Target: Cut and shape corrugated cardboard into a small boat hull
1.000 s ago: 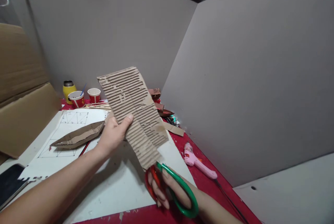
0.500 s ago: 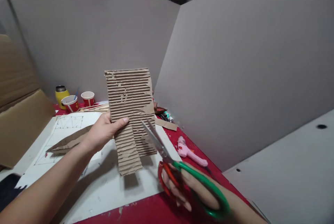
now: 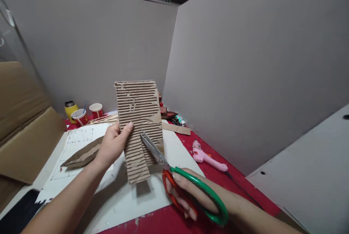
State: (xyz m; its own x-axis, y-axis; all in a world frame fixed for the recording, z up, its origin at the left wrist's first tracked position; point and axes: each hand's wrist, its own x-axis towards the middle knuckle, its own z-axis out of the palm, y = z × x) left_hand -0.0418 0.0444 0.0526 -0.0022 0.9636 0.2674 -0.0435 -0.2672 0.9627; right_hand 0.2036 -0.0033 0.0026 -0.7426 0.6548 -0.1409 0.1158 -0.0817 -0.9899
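My left hand (image 3: 116,141) grips a piece of corrugated cardboard (image 3: 139,103) by its left edge, thumb on the ribbed face. The piece is held upright above the table, and a slit runs up from its lower edge, with the left strip hanging lower. In my right hand (image 3: 188,190) is a pair of scissors (image 3: 159,155) with one green and one red handle, fingers through the loops. The blades are slightly apart, their tips in front of the ribbed face near the top of the slit. Whether a blade passes behind the cardboard I cannot tell.
A pink glue gun (image 3: 208,159) lies on the red tabletop (image 3: 152,223) at right. Behind my left hand a boat-shaped cardboard piece (image 3: 83,154) rests on drawn paper (image 3: 60,159). Paper cups (image 3: 96,110), a yellow bottle (image 3: 71,110) and thin sticks (image 3: 105,118) stand or lie farther back.
The scissors have moved left, bringing their tips closer to the top of the slit, and the blades have closed somewhat. The view has shifted; my left hand keeps its hold on the cardboard.
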